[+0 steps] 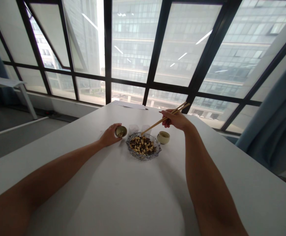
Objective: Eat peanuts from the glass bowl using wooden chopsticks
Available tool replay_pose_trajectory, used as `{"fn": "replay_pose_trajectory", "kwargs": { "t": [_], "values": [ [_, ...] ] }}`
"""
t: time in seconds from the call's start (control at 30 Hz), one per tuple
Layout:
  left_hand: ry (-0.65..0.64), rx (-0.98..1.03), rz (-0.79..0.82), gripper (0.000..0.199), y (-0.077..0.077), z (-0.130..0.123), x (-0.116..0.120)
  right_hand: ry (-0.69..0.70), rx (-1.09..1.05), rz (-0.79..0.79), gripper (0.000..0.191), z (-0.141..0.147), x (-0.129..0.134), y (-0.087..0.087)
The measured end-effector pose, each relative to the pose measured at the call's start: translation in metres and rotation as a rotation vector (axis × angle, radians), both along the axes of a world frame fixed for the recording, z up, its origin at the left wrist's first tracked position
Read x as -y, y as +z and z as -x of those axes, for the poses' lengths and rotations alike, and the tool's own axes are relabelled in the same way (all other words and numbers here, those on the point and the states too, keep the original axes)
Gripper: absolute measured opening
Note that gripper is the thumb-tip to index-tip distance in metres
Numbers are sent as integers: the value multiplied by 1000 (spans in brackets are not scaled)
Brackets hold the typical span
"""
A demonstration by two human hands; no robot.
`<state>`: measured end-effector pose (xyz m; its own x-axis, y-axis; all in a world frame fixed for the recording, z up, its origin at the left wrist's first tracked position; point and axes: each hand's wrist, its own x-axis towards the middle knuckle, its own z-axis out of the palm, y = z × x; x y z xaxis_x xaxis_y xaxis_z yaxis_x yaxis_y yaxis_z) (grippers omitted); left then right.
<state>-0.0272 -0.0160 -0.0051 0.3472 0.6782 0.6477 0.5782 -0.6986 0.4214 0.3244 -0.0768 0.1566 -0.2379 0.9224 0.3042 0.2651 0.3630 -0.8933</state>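
In the middle of the table stands a scalloped glass bowl (144,157) filled with mixed nuts and dark seeds (144,146). My left hand (110,135) grips a small greenish cup (120,131), tilted so its inside faces me, with a few pieces at its bottom. A pair of wooden chopsticks (157,122) is held in my right hand (173,119). Their tips reach the far rim of the glass bowl; whether they pinch a piece is too small to tell. A second small cup (163,137) stands upright just right of the bowl.
Behind the bowl are two clear, pale objects (133,128), partly hidden. Paper sheets (129,105) and a pen (143,108) lie at the white table's (123,196) far end. Large windows rise beyond, and a blue curtain (268,121) hangs at the right.
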Motion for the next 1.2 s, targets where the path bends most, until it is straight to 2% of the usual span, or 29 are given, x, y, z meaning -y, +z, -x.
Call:
{"fn": "replay_pose_trajectory", "kwargs": {
  "t": [0.13, 0.23, 0.37, 0.43, 0.57, 0.67, 0.8, 0.93, 1.0, 1.1, 1.2],
  "values": [
    [9, 29, 34, 71, 5, -2, 5, -5, -18, -13, 52, 4, 0, 0],
    [21, 66, 34, 70, 9, -5, 11, -37, -58, -104, 52, 15, 2, 3],
    [22, 98, 60, 70, 14, -8, 17, -85, -130, -262, 54, 44, 6, 10],
    [8, 115, 58, 71, 15, -9, 18, -56, -129, -296, 56, 63, 8, 10],
    [-1, 151, 50, 72, 17, -11, 20, 39, -45, -269, 58, 98, 8, 0],
    [-22, 156, 76, 71, 19, -11, 22, 93, 85, -215, 56, 110, 5, -8],
    [-10, 138, 108, 70, 19, -11, 22, 20, 104, -220, 55, 99, 4, -4],
    [39, 113, 117, 68, 15, -10, 17, -108, 96, -255, 58, 68, 9, 9],
    [77, 100, 116, 67, 13, -10, 15, -144, 168, -220, 58, 52, 12, 12],
    [147, 85, 131, 68, 11, -9, 12, -100, 284, -135, 53, 36, 12, 9],
    [220, 62, 172, 70, 12, -8, 12, -76, 290, -52, 47, 29, 5, -2]
  ]
}}
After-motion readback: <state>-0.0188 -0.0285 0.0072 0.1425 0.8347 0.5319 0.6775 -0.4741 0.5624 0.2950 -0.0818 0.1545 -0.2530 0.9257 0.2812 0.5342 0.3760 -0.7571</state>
